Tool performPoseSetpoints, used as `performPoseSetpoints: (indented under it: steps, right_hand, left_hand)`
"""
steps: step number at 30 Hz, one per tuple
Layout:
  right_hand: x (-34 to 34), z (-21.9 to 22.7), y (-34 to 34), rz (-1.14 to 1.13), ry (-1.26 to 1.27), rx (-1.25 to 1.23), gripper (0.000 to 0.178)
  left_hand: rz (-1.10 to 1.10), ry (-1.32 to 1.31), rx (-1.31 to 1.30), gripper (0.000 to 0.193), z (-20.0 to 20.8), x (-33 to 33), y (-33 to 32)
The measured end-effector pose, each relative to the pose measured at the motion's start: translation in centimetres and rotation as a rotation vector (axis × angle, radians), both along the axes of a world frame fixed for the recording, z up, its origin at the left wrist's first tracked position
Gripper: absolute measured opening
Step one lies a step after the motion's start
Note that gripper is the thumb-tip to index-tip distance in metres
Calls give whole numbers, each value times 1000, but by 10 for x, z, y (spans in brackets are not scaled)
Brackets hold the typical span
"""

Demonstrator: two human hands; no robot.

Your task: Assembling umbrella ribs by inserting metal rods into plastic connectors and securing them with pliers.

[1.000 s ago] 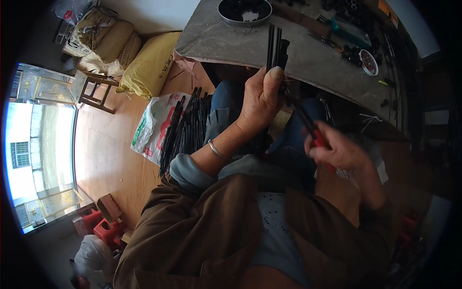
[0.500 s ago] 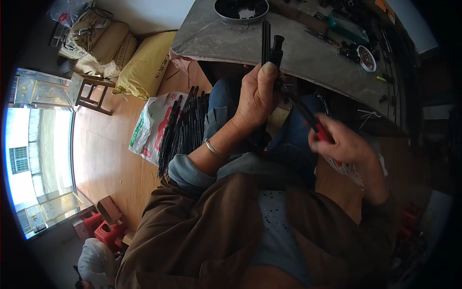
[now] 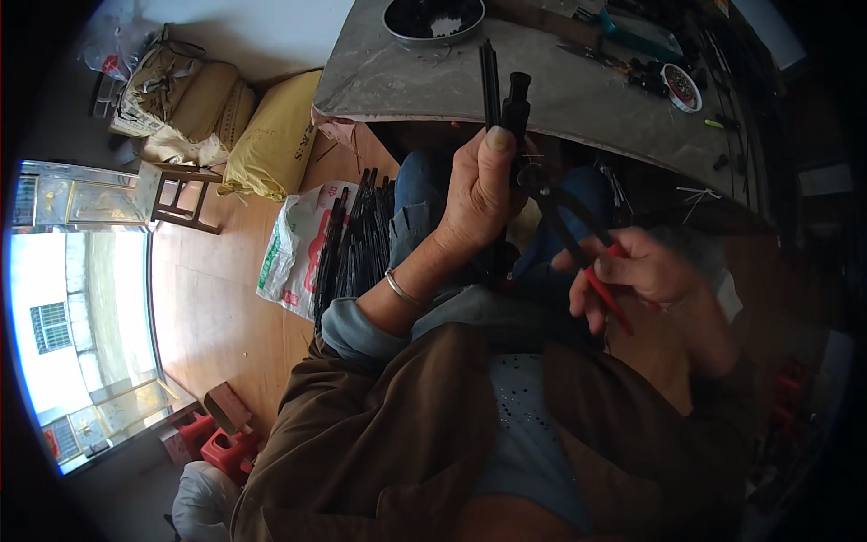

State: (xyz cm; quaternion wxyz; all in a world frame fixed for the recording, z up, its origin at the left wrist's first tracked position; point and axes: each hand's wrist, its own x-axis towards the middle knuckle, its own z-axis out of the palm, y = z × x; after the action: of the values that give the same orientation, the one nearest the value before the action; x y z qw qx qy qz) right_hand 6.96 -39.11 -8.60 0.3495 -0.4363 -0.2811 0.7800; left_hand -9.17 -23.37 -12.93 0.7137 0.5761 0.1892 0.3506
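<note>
1. Black rods (image 3: 490,86) stand upright at the upper centre of the frame, clenched in your left hand (image 3: 477,185), thumb pressed over them; a thicker black tube (image 3: 517,104) with a flared top rises just beside them.
2. Your right hand (image 3: 648,268), right of centre, grips red-handled pincers (image 3: 571,241), the handles spread apart; their head is right by your left hand, but you cannot tell whether it touches a rod.
3. Left of your knees, a pile of dark rods (image 3: 364,239) lies beside a white printed bag (image 3: 293,235).
4. Across the top, your grey table (image 3: 375,86) carries a metal bowl (image 3: 424,38) of dark pieces.
5. At upper left, a yellow sack (image 3: 273,135) leans near a wooden stool (image 3: 185,215).
</note>
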Motion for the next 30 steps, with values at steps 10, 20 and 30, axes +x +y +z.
performPoseSetpoints:
  steps: [10, 20, 30]
  right_hand:
    - [-30, 16, -1, -83, -1, -167, 31]
    - [-6, 24, 5, -47, -130, -142, 28]
    - [4, 63, 21, 321, -1587, 473, 20]
  left_hand:
    - [75, -9, 31, 58, 2, 4, -3]
    - [9, 28, -53, 59, 5, 7, 0]
    - [100, 93, -10, 54, 6, 17, -8]
